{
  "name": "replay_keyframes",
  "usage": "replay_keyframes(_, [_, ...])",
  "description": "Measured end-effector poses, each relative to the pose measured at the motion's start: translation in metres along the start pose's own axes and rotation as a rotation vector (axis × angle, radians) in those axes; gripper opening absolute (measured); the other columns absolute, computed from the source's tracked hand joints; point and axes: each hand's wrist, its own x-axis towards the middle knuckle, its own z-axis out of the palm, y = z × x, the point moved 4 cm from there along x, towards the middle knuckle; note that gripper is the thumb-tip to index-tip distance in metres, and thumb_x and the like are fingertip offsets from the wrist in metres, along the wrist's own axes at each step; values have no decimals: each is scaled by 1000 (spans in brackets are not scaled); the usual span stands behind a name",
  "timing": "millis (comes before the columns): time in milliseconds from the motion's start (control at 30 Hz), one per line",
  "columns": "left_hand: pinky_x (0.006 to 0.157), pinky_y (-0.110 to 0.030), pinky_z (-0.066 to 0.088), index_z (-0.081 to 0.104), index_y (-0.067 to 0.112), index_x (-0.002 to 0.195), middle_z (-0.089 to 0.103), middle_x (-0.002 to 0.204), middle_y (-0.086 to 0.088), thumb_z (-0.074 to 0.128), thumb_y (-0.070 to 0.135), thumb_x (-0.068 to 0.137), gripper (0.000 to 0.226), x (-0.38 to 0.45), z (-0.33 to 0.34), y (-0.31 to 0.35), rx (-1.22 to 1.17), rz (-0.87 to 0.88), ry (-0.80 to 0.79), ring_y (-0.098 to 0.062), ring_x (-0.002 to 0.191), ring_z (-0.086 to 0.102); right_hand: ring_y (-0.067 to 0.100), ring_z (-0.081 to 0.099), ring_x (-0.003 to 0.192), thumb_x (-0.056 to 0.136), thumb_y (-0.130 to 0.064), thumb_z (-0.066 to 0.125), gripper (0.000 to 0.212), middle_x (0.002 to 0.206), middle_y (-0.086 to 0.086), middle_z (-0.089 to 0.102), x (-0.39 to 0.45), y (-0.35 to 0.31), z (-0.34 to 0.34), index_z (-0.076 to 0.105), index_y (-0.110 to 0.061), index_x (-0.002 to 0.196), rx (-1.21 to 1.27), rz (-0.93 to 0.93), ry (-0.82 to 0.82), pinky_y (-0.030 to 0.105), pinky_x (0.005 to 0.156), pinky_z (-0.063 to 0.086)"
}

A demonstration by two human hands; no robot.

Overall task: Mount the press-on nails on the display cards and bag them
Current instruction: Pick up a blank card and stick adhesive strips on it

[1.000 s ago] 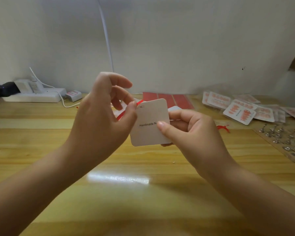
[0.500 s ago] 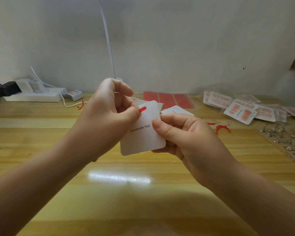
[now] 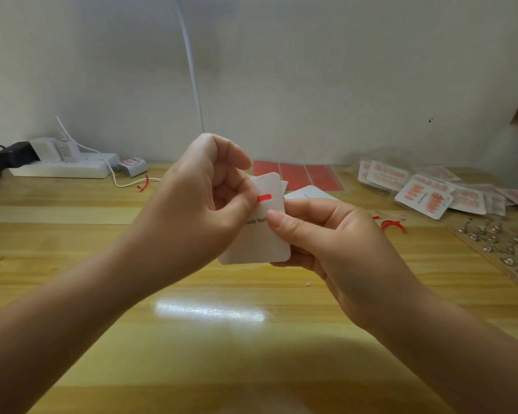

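Observation:
A white display card printed "Handmade Nail" is held above the table between both hands. My right hand grips its right edge, thumb on the front and fingers behind. My left hand pinches a red adhesive strip against the card's upper face with thumb and curled fingers. The card's left part is hidden behind my left hand. More white cards lie on the table just behind.
Red adhesive sheets lie at the back centre. Bagged finished nail cards are piled at the right, with a sheet of loose nails nearer. Red strip scraps lie beside them. A power strip with cables sits back left.
The card has dropped lower and tilted. My left hand has brought the red strip from the card's left edge onto its upper face and presses it there.

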Motion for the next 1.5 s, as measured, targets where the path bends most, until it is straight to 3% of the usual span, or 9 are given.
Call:
replay_keyframes(167, [81,-54,52,49,23,96,64,78,-2,59,20,77,21,0,1,1,23,23,6,-32,84,67,15,71,74,84,-12,68,12,82,5,76,-1,-1,2,76,-14,92,-15,-21,9,22,61,56])
replay_keyframes(467, [76,-46,51,47,26,95,64,78,3,59,18,78,22,1,1,-4,58,56,19,-26,80,67,10,71,72,85,-8,68,15,80,1,76,-2,-1,3,77,-19,88,-60,-71,4,21,62,57])
replay_keyframes(633, [76,-43,52,48,26,95,63,77,4,66,6,85,28,1,0,-6,83,78,16,-24,79,66,11,72,75,84,-9,69,14,82,0,77,-2,-1,3,77,-20,89,-77,-84,-2,21,63,57])
replay_keyframes(800, [80,-54,52,47,24,91,63,77,-2,57,15,78,19,1,3,-7,-12,44,-3,-32,83,66,11,71,74,86,-11,66,14,85,3,77,-1,1,2,76,-16,94,-25,-56,-20,20,63,55])
replay_keyframes(1000, [80,-55,51,46,24,90,62,74,4,57,15,78,19,2,3,-7,-38,52,2,-32,81,66,9,70,72,86,-9,66,14,83,3,76,0,3,2,76,-15,93,-16,-67,-19,21,63,55])
replay_keyframes(1267, [78,-39,56,45,22,89,61,71,8,56,14,78,17,3,4,-11,-108,49,-27,-29,80,66,9,70,75,87,-9,66,15,86,3,77,0,4,2,76,-15,96,-13,-60,-22,22,66,57])
replay_keyframes(1400, [70,-22,51,45,20,88,61,70,8,56,12,77,18,4,5,-12,-153,34,-41,-17,73,65,10,71,76,87,-10,66,15,86,3,77,1,5,2,76,-15,96,-1,-48,-29,22,66,56])
replay_keyframes(1500, [68,-18,49,44,17,88,61,69,7,56,10,77,18,4,5,-12,-186,24,-52,-11,70,62,11,71,77,87,-11,66,15,87,3,77,0,5,2,76,-15,97,7,-41,-33,21,65,55])
